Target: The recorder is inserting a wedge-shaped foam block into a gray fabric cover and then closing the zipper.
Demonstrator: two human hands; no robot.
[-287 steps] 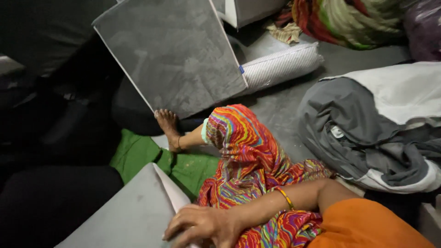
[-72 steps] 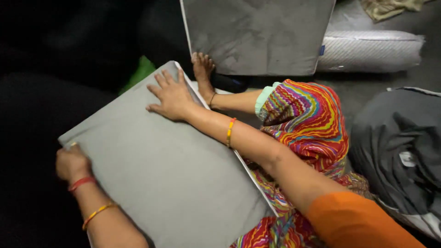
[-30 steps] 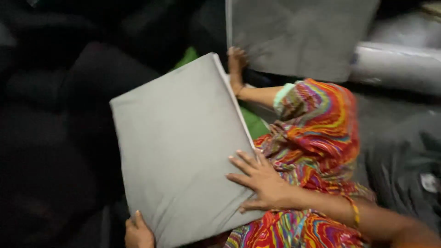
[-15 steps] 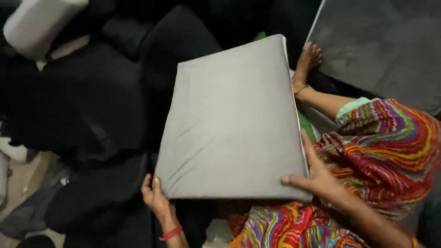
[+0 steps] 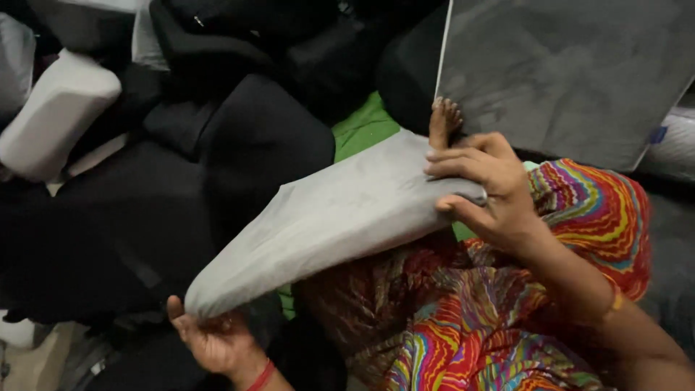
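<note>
Grey cushion (image 5: 326, 217) lies tilted across the lap, over multicoloured cloth (image 5: 507, 318). Right hand (image 5: 485, 192) grips its upper end, fingers curled; left hand (image 5: 213, 340) pinches the lower corner from underneath.

The grey cushion (image 5: 333, 217) is a flat, square-edged pad in a smooth, pale grey cover, seen nearly edge-on. It runs slantwise across the middle of the frame, from a low corner at the lower left up to a higher corner right of centre. Its broad upper face shows faint creases and a soft sheen. It is held off the ground, gripped at both ends, above bright patterned cloth and a patch of green.
</note>
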